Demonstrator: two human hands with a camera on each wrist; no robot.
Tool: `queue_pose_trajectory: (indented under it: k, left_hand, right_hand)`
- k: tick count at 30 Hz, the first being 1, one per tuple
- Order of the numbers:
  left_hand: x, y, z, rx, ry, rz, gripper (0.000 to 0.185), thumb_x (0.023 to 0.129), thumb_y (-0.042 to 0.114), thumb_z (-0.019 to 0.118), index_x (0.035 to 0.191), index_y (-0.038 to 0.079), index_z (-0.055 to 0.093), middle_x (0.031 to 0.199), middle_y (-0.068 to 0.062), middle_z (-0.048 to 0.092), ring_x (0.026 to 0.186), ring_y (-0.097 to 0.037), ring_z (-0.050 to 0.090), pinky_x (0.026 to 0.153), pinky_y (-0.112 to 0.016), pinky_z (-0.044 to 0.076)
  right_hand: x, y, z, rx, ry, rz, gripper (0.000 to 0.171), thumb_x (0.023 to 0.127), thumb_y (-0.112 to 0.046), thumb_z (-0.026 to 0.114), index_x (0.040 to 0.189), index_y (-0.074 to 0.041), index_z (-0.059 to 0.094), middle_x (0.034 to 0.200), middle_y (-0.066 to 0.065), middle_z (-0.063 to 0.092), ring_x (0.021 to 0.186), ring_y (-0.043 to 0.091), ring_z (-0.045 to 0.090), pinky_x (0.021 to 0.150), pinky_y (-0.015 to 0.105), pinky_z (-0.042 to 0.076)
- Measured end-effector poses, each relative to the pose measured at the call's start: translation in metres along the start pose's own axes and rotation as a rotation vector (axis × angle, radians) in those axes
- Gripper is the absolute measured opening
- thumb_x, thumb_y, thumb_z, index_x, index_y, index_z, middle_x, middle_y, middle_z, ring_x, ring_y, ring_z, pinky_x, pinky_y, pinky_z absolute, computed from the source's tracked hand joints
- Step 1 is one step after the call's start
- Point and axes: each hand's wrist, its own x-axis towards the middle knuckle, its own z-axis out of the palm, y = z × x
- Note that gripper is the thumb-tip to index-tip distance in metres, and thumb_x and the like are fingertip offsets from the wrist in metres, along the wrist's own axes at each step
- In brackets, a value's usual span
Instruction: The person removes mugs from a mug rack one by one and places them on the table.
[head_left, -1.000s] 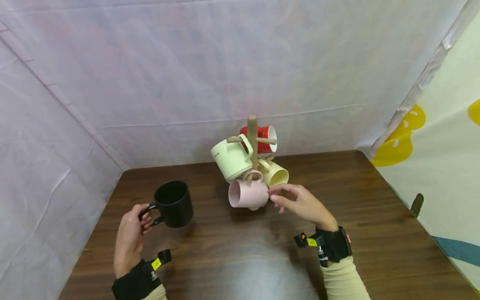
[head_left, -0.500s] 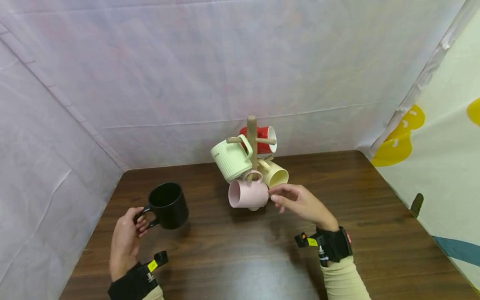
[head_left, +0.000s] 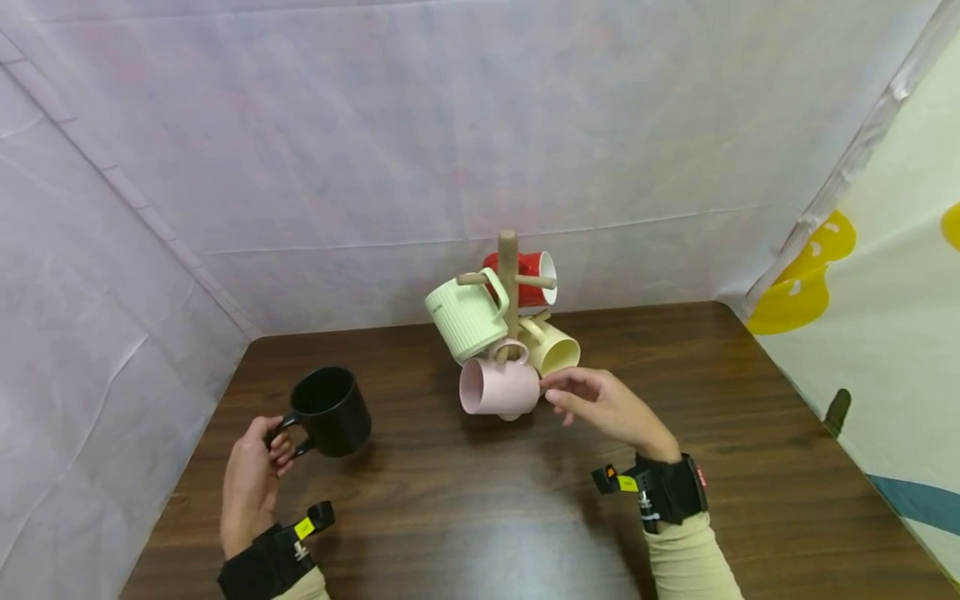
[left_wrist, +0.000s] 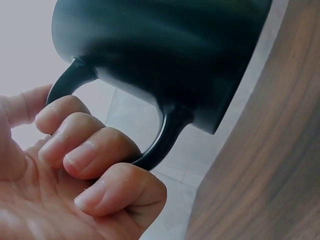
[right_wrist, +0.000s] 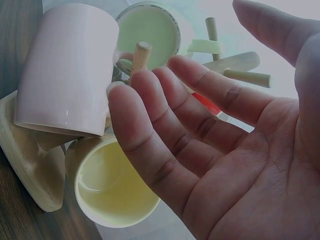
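So left hand (head_left: 251,475) grips the black mug (head_left: 330,411) handle; right hand (head_left: 606,406) spread, fingertips by the pink mug (head_left: 497,387).

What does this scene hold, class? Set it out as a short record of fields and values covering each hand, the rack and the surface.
left hand: grips the handle of the black mug, fingers curled through it
right hand: fingers relaxed, beside the pink mug; contact cannot be told
mug rack: wooden, upright, with pegs
mugs on rack: pink, green ribbed mug, red mug, yellow mug
surface: dark wooden table
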Motion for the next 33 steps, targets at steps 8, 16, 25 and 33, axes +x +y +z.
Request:
queue_pose_trajectory:
  k: [8, 16, 25, 33]
  left_hand:
    - [0.002, -0.007, -0.008, -0.066, 0.009, -0.015, 0.042, 0.106, 0.021, 0.033, 0.065, 0.015, 0.042, 0.06, 0.008, 0.037, 0.057, -0.01, 0.033, 0.059, -0.033, 0.015]
    - [0.005, -0.011, -0.013, -0.143, 0.034, -0.038, 0.038, 0.105, 0.021, 0.031, 0.07, 0.015, 0.041, 0.062, 0.008, 0.036, 0.059, -0.01, 0.031, 0.059, -0.031, 0.015]
    - [0.012, -0.018, -0.015, -0.193, 0.033, -0.036, 0.035, 0.106, 0.021, 0.028, 0.073, 0.015, 0.037, 0.064, 0.008, 0.033, 0.065, -0.016, 0.018, 0.063, -0.032, 0.012]
    - [0.011, -0.019, -0.022, -0.24, 0.125, -0.074, 0.036, 0.105, 0.021, 0.028, 0.07, 0.015, 0.037, 0.061, 0.008, 0.034, 0.058, -0.01, 0.026, 0.061, -0.031, 0.012]
  right_hand:
    - [0.001, 0.002, -0.002, 0.001, 0.005, -0.009, 0.031, 0.1, -0.018, 0.061, 0.122, 0.003, 0.063, 0.095, 0.008, 0.067, 0.079, 0.018, 0.066, 0.07, 0.043, 0.058]
    - [0.0, 0.002, -0.004, -0.031, 0.016, -0.007, 0.023, 0.1, -0.019, 0.061, 0.119, -0.008, 0.066, 0.095, 0.007, 0.068, 0.077, 0.02, 0.067, 0.07, 0.04, 0.059]
    - [-0.001, -0.002, -0.006, -0.029, 0.017, 0.021, 0.024, 0.1, -0.022, 0.061, 0.12, -0.01, 0.066, 0.097, 0.008, 0.067, 0.078, 0.022, 0.067, 0.071, 0.039, 0.058]
    - [-0.001, -0.001, -0.004, -0.024, 0.011, 0.036, 0.024, 0.1, -0.022, 0.061, 0.12, -0.01, 0.066, 0.098, 0.008, 0.067, 0.079, 0.021, 0.067, 0.07, 0.035, 0.058]
